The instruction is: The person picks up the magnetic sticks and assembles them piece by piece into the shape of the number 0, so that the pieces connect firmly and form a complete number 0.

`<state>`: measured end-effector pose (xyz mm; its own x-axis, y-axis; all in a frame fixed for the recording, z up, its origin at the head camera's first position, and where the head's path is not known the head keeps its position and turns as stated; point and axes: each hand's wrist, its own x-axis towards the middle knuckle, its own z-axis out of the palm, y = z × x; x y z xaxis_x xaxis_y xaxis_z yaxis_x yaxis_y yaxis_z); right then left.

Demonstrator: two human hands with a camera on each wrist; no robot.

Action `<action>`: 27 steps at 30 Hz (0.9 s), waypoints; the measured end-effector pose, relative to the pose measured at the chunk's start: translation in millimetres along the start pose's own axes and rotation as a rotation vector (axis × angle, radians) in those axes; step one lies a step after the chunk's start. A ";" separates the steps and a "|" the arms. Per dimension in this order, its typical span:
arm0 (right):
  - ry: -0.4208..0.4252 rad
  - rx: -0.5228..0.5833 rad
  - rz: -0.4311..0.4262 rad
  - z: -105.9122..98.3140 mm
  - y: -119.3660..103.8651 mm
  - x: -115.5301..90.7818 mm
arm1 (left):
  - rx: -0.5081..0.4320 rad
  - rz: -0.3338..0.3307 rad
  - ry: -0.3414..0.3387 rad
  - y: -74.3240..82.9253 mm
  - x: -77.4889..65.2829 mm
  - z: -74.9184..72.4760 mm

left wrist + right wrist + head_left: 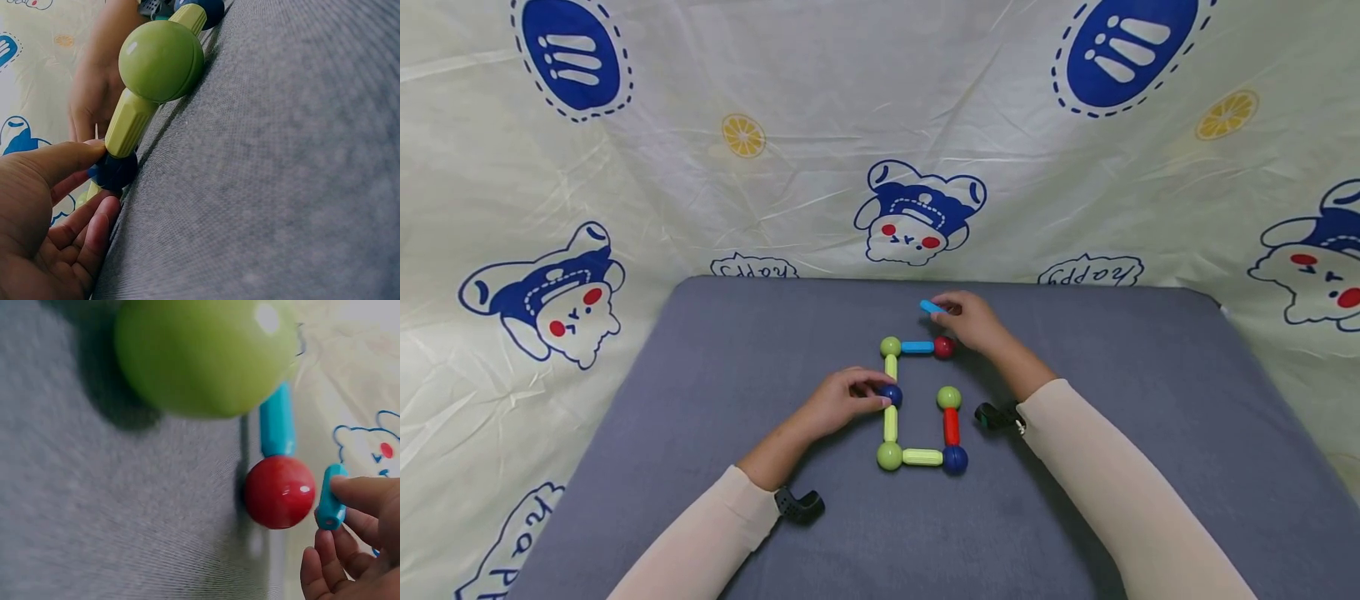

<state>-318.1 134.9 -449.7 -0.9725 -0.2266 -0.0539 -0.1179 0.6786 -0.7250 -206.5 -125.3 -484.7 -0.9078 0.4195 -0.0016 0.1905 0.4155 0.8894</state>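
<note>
My left hand (pixel 842 402) pinches a dark blue ball (pixel 891 395) between thumb and fingers, midway along the left side of a ball-and-rod shape. Yellow-green rods lead from that ball to a green ball (pixel 891 346) at the far end and another green ball (pixel 890 456) at the near end. From the far one, a light blue rod (pixel 917 347) runs right to a red ball (pixel 944 347). Just beyond the red ball, my right hand (pixel 966 321) holds a loose light blue rod (pixel 329 509) between thumb and fingers.
Along the near side, a yellow-green rod (pixel 922 457) joins a second dark blue ball (pixel 955 460). A red rod (pixel 951 427) goes up from there to a green ball (pixel 949 398), apart from the red ball. A grey cloth (pixel 1037 533) covers the table; a printed sheet (pixel 820 200) hangs behind.
</note>
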 end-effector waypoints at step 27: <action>-0.056 0.275 0.033 -2.2 0.2 -74.6 | 0.004 -0.027 -0.014 -2.3 0.1 -0.5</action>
<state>-246.0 153.4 -444.2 -0.9614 -0.2508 -0.1131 -0.0197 0.4727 -0.8810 -207.2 -126.7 -486.5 -0.9073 0.4194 -0.0317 0.1678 0.4302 0.8870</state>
